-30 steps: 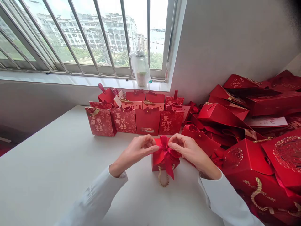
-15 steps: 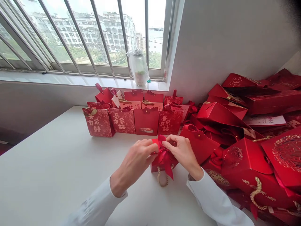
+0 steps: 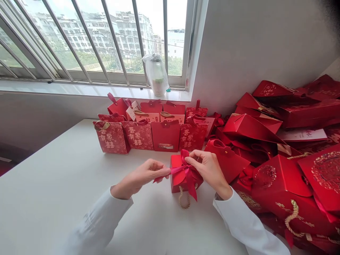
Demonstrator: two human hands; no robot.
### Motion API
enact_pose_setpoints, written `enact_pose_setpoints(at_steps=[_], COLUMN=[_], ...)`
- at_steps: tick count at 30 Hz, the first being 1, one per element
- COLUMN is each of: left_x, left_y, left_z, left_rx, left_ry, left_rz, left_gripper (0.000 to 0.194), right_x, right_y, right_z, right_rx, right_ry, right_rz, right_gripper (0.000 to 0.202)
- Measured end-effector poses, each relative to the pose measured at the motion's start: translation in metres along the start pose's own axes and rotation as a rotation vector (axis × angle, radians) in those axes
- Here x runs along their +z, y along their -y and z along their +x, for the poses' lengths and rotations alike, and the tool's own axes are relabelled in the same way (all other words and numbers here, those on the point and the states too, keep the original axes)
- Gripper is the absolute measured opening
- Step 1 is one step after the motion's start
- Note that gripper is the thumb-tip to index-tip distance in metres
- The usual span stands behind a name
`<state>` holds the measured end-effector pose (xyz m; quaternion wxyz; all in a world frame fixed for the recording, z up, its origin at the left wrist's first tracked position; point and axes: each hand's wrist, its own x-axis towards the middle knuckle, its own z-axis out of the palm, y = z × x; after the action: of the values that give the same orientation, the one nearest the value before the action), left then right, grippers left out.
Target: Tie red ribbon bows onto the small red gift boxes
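Observation:
A small red gift box stands on the white table, with a gold rope handle hanging at its near side. Red ribbon is tied on its top, one tail draping down the front. My left hand, left of the box, pinches a ribbon end stretched out sideways. At the upper right of the knot, my right hand grips the ribbon's loop between thumb and fingers. The far side of the box is partly hidden by my right hand.
Several red gift boxes stand in rows against the wall. A heap of red boxes fills the right side, close to my right forearm. On the windowsill sits a jar in a plastic bag.
My left hand has moved left, away from the knot, drawing the ribbon end out straight. My right hand stays at the loop, and more of the box top shows.

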<state>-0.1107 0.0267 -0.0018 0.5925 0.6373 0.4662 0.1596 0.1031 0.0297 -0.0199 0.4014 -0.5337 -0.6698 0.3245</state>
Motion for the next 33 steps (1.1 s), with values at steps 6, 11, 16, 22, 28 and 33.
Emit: enact_pose_setpoints(at_steps=[6, 11, 16, 22, 28, 33], left_x=[-0.006, -0.003, 0.010, 0.049, 0.065, 0.059], left_y=[0.029, 0.023, -0.003, -0.014, -0.010, -0.007], left_z=[0.023, 0.019, 0.000, 0.008, 0.028, 0.030], left_rx=[-0.197, -0.145, 0.206, 0.474, 0.366, 0.361], left_ry=[0.165, 0.144, -0.530, -0.574, -0.588, -0.565], left_rz=[-0.404, -0.297, 0.352, 0.618, 0.643, 0.606], left_gripper=[0.038, 0.042, 0.029, 0.013, 0.012, 0.011], right_x=[-0.002, -0.004, -0.012, -0.030, -0.028, -0.024], right_y=[-0.003, -0.004, -0.004, 0.007, 0.009, 0.002], right_z=[0.002, 0.003, 0.003, -0.002, -0.002, -0.001], right_rx=[0.003, -0.001, 0.070, 0.128, 0.065, 0.097], right_ry=[0.027, 0.044, 0.141, 0.290, 0.202, 0.122], right_rz=[0.040, 0.033, 0.226, 0.421, 0.308, 0.270], right_gripper=[0.022, 0.021, 0.024, 0.039, 0.029, 0.028])
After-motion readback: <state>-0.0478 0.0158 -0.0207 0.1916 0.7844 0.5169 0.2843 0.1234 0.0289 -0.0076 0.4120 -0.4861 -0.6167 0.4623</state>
